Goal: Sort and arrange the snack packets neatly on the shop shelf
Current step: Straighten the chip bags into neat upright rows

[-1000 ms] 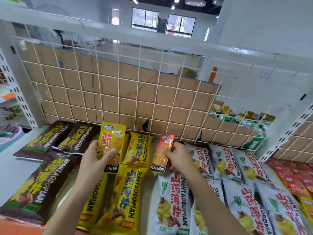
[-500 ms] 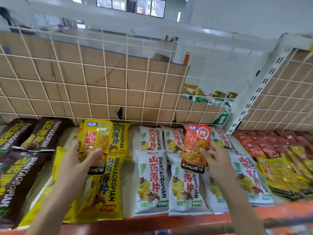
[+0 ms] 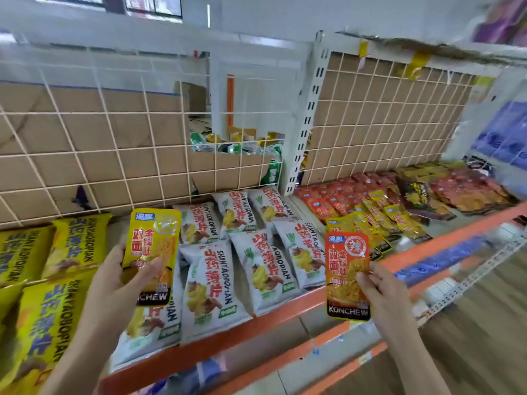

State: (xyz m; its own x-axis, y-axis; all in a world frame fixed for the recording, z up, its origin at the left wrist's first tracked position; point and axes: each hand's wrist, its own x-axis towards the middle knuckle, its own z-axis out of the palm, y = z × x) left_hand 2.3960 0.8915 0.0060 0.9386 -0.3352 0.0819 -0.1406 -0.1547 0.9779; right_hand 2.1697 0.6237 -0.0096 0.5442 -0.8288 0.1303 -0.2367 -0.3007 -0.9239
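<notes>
Left hand grips yellow packet; right hand grips orange packet. Orange packet has moved right of white packs, probably bound for the blurry red pile.

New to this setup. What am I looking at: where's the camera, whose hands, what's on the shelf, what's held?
No machine here: a person works with bare hands. One wide-angle camera worn on their head looks forward and down. The left hand holds a small yellow packet; the right hand pinches a small orange packet. Both are held up in front of the shelf, which has an orange front edge and a white wire grid behind. On it lie big yellow packets at left, white packets in the middle, and red and yellow packets in the next bay right.
</notes>
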